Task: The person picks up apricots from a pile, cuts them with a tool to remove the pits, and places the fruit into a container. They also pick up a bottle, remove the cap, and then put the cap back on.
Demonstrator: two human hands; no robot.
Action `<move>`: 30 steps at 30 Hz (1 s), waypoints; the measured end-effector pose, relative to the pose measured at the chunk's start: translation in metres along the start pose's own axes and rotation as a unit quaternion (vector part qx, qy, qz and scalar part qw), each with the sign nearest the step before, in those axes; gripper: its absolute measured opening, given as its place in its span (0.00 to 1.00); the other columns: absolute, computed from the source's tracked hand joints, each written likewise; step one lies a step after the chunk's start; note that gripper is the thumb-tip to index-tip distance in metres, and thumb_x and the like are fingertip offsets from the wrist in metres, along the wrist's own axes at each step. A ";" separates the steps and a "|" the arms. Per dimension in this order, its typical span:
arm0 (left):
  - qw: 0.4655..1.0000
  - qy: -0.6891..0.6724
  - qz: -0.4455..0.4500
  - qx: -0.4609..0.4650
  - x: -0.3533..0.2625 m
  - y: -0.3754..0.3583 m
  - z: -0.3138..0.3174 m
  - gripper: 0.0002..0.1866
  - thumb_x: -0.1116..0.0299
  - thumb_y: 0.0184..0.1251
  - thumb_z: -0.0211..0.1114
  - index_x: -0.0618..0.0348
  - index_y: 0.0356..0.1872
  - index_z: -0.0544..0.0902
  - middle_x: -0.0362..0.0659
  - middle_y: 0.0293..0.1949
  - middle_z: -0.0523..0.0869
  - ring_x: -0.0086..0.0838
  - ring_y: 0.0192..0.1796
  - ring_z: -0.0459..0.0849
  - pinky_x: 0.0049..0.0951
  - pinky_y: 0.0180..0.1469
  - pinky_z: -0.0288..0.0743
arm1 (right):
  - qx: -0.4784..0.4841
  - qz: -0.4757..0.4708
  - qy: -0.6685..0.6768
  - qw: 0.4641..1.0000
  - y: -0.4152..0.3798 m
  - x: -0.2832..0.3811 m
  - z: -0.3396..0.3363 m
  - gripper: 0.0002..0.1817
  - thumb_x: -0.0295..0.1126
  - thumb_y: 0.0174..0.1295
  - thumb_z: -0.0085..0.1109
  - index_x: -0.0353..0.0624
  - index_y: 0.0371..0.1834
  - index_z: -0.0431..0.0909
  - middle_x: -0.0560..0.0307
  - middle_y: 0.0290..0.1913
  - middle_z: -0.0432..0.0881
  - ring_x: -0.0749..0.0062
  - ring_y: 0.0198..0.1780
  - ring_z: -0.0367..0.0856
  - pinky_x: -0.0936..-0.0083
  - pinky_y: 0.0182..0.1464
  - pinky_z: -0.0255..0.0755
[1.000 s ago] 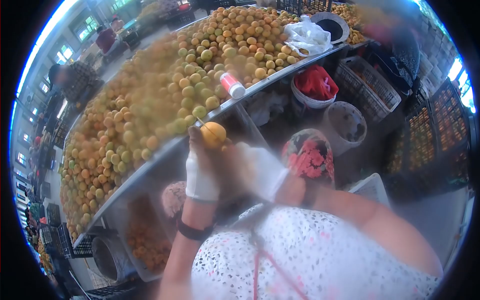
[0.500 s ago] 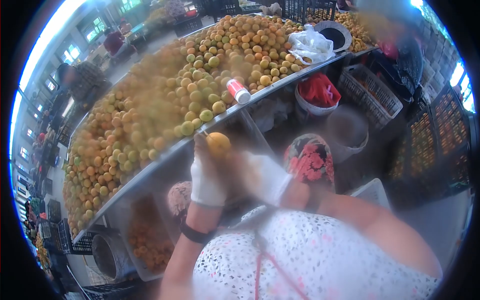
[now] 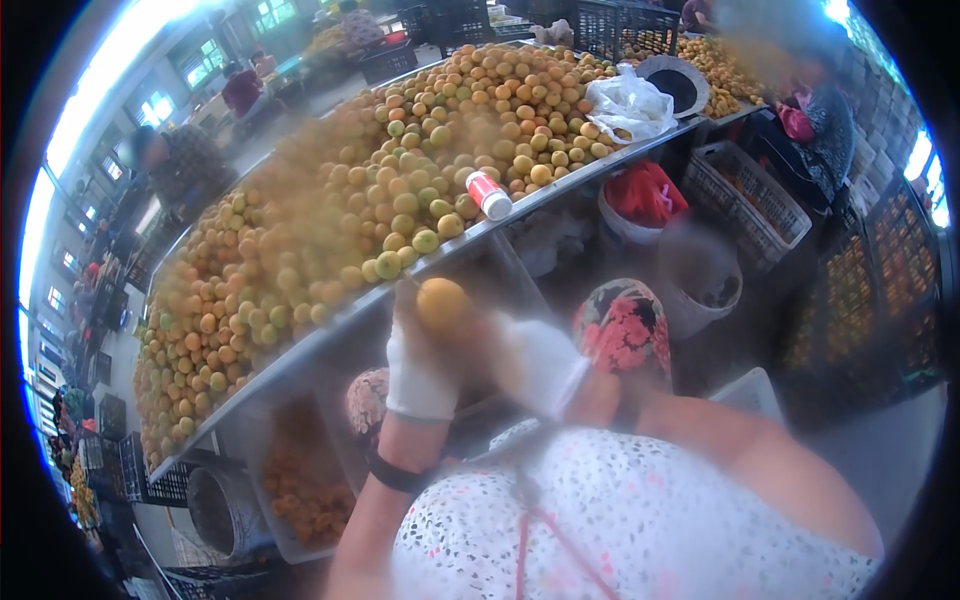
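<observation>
A round yellow-orange fruit [image 3: 441,304] sits at the fingertips of my left hand [image 3: 420,365], which is closed around it and wears a white glove. My right hand [image 3: 538,362], gloved too, comes in from the right close beside the fruit. A blurred smear in the view covers its fingers, so I cannot tell what they grip. Both hands are held above my lap, just off the front edge of a table heaped with similar fruits [image 3: 405,203], green-yellow to orange. At that edge a red and white bottle [image 3: 488,195] lies tilted on the pile.
A white plastic bag [image 3: 632,103] and a round dark-centred basin [image 3: 672,85] lie at the table's far end. Below are a bucket with a red bag [image 3: 645,195], a crate [image 3: 745,200] and a tub of orange pieces [image 3: 300,480]. Another person [image 3: 815,130] sits at the right.
The view has shifted slightly, so the table and its surroundings appear a little lower and to the right. The fruit stays in my left hand, turned slightly, and the hands remain close together.
</observation>
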State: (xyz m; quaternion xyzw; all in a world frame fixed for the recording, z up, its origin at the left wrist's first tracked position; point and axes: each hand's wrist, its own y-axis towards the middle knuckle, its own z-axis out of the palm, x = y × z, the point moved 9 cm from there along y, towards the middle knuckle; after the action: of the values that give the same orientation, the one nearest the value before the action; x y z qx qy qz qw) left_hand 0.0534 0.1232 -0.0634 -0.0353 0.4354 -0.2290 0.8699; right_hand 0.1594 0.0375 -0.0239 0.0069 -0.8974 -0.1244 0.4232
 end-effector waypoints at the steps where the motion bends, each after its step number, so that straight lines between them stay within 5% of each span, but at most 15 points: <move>1: 1.000 0.002 -0.011 0.005 0.005 0.002 -0.003 0.32 0.37 0.76 0.49 0.63 0.45 0.77 0.53 0.38 0.82 0.44 0.43 0.81 0.44 0.47 0.78 | -0.012 -0.002 0.004 1.000 0.003 -0.006 0.003 0.18 0.45 0.73 0.54 0.39 0.45 0.76 0.36 0.31 0.84 0.38 0.37 0.84 0.49 0.37 0.76; 5: 0.997 0.071 -0.010 0.026 0.006 0.002 -0.004 0.34 0.35 0.76 0.49 0.64 0.48 0.77 0.52 0.41 0.82 0.44 0.45 0.80 0.45 0.46 0.77 | -0.032 -0.007 0.032 0.999 0.002 -0.015 0.003 0.18 0.46 0.73 0.54 0.39 0.42 0.75 0.34 0.32 0.83 0.35 0.39 0.83 0.47 0.38 0.76; 14: 0.998 0.007 -0.024 0.057 0.012 0.004 -0.004 0.32 0.38 0.71 0.61 0.62 0.50 0.75 0.51 0.42 0.81 0.43 0.45 0.80 0.43 0.50 0.76 | 0.003 0.024 0.023 0.999 0.003 -0.015 0.001 0.20 0.47 0.74 0.53 0.37 0.41 0.75 0.32 0.32 0.82 0.34 0.39 0.82 0.47 0.37 0.74; 30: 0.997 -0.023 -0.055 0.055 0.029 0.015 -0.015 0.33 0.35 0.70 0.59 0.62 0.50 0.76 0.51 0.42 0.82 0.43 0.44 0.81 0.42 0.45 0.77 | 0.039 0.042 0.060 0.997 0.000 -0.022 -0.001 0.19 0.45 0.73 0.56 0.37 0.44 0.77 0.32 0.37 0.83 0.34 0.45 0.81 0.53 0.42 0.75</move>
State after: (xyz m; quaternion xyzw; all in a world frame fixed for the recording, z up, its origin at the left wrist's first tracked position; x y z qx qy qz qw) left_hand 0.0621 0.1267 -0.0980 -0.0161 0.3994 -0.2992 0.8664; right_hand 0.1742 0.0394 -0.0401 -0.0070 -0.8742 -0.0712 0.4803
